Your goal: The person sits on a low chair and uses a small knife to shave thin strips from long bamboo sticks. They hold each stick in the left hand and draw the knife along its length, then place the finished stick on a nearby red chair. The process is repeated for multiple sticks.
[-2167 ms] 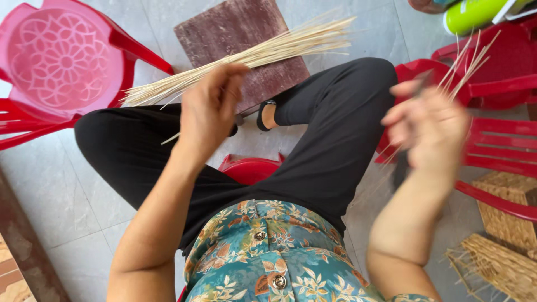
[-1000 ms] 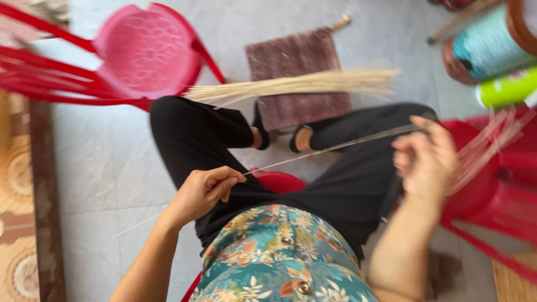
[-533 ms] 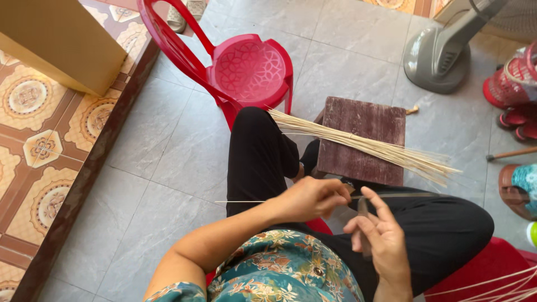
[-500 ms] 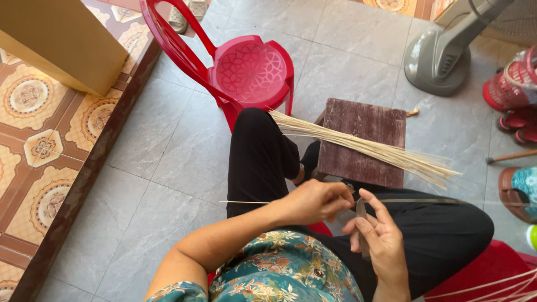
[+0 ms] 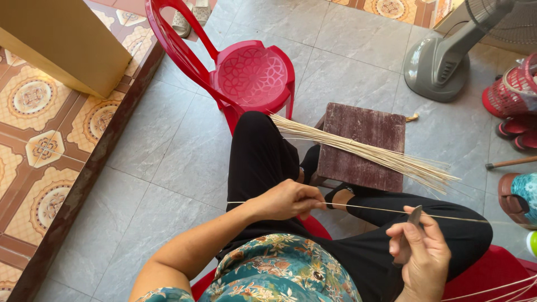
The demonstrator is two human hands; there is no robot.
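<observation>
Over the lap, a long thin stick (image 5: 358, 208) runs level from left to right, above the black trousers. Left hand (image 5: 288, 199): fingers closed on the stick near its left part, a short tail poking out past the wrist. Right hand (image 5: 419, 251): fingers wrapped around a small dark blade (image 5: 415, 215), tip upward, touching or just under the stick; contact too fine to tell.

Risk, as I judge it: the stick is slender and unsupported along its far right length; a blade pressed too steeply could snap or split it, or slide toward the left fingers.

Bundle of sticks (image 5: 369, 151) lies across one knee and a brown stool (image 5: 358, 123), well apart from both hands. Red chair (image 5: 246, 75) and fan base (image 5: 439, 67) stand beyond on the tile floor.
</observation>
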